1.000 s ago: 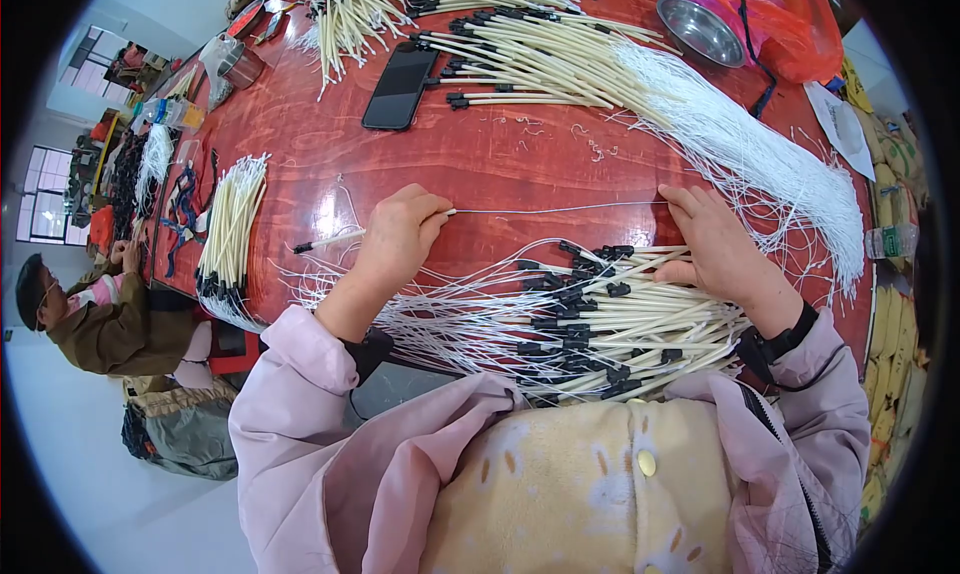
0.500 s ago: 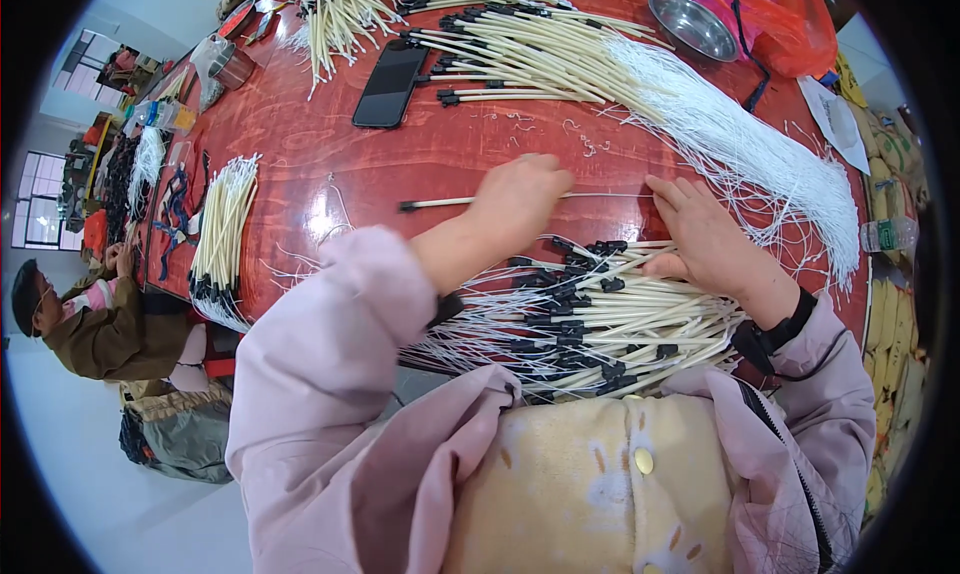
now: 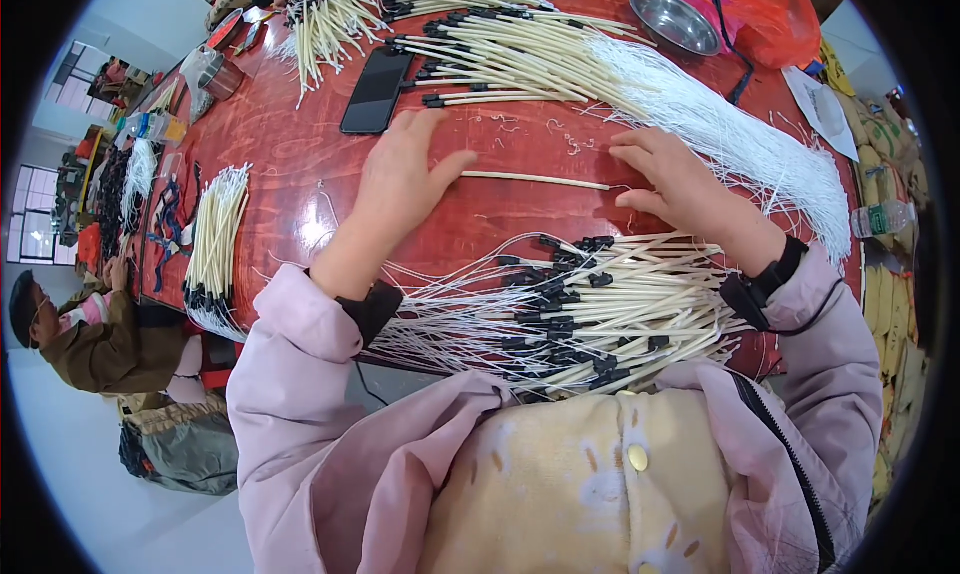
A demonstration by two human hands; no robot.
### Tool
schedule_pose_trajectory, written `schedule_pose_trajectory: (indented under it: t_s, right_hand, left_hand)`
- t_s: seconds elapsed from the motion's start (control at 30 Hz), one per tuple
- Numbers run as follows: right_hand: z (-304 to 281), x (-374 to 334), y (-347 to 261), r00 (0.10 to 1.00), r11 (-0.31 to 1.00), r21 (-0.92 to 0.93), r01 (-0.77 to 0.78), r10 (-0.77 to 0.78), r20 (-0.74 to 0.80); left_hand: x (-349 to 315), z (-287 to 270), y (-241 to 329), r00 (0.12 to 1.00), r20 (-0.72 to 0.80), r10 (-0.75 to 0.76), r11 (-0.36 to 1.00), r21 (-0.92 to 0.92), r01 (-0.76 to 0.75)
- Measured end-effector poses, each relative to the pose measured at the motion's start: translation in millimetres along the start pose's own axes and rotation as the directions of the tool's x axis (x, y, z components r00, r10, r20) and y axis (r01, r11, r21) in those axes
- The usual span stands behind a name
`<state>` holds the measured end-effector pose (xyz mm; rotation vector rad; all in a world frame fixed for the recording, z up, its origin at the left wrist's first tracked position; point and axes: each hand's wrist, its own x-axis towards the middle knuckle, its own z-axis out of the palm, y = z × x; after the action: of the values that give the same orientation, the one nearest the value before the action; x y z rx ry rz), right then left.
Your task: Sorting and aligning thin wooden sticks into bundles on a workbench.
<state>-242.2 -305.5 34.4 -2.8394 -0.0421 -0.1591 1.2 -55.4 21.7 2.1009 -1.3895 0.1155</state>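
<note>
A thin cream rod (image 3: 535,180) lies crosswise on the red table between my hands, with a fine cord at its right end. My left hand (image 3: 402,171) is over the rod's left end, thumb and fingers spread apart; that end is hidden beneath it. Near the right end is my right hand (image 3: 672,179), its thumb apart from its curved fingers around the cord's end, with no firm grip visible. Closer to me is a heap of cream rods (image 3: 650,309) with black end pieces and white cords.
Behind my hands lie a black phone (image 3: 376,91), a large bundle of rods (image 3: 530,59) with long white cords (image 3: 735,139), and a metal bowl (image 3: 675,22). A smaller rod bundle (image 3: 217,234) stands at the left, beyond which another person (image 3: 95,339) sits.
My left hand has moved left and opened out from over the rod, uncovering its middle. My right hand has stayed near the right end, its fingers now more raised and curved.
</note>
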Motion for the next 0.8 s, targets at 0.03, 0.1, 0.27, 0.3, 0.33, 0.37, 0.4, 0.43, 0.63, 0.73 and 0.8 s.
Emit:
schedule_pose_trajectory:
  t_s: [0.03,0.1,0.27,0.3,0.33,0.37,0.4,0.43,0.63,0.73,0.8]
  right_hand:
    - [3.7,1.5,-0.3,1.0,1.0,-0.015,0.014,-0.014,0.01]
    - [14.0,8.7,-1.6,0.998,0.998,-0.037,0.059,-0.058,0.031]
    - [34.5,31.5,-5.4,0.997,0.986,-0.148,0.082,-0.08,0.016]
    - [36.3,32.3,-8.3,0.992,0.973,-0.194,0.124,-0.129,-0.014]
    - [34.7,32.3,-7.2,0.981,0.955,-0.24,0.174,-0.189,-0.043]
    - [30.2,27.4,-3.6,0.985,0.956,-0.249,0.152,-0.168,-0.045]
    - [24.9,24.4,-1.0,0.983,0.954,-0.246,0.173,-0.184,-0.023]
    - [19.6,19.9,1.0,0.981,0.952,-0.24,0.191,-0.196,0.001]
    - [-76.7,-32.7,-5.6,0.987,0.992,-0.107,0.064,-0.078,-0.138]
    - [-94.1,-77.3,-16.3,0.991,0.999,-0.025,0.03,-0.033,-0.133]
    - [-90.5,-104.0,-34.7,0.996,0.999,0.037,0.002,0.001,-0.094]
  left_hand:
    - [-3.5,2.2,-9.0,0.999,-0.04,-0.025,0.998,0.06,0.028]
    - [-9.8,3.2,-21.8,0.994,-0.088,-0.057,0.99,0.125,0.068]
    - [-3.1,7.3,-31.2,0.968,0.205,-0.142,0.989,-0.015,0.148]
    - [-2.3,2.8,-26.4,0.972,0.201,-0.123,0.99,-0.046,0.134]
    - [-2.3,-3.5,-23.2,0.98,0.17,-0.102,0.994,-0.02,0.107]
    - [-3.1,-10.3,-21.8,0.987,0.14,-0.08,0.997,0.006,0.08]
    - [-3.7,-20.1,-25.4,0.991,0.095,-0.092,0.996,-0.005,0.093]
    - [-4.1,-31.0,-31.7,0.993,0.053,-0.104,0.994,-0.019,0.105]
    - [-45.5,-142.1,-80.5,0.876,-0.071,-0.477,0.875,-0.138,0.465]
    - [-95.3,-187.9,-118.9,0.827,-0.064,-0.558,0.829,-0.087,0.553]
    - [-122.7,-198.6,-114.7,0.768,0.007,-0.64,0.766,-0.062,0.639]
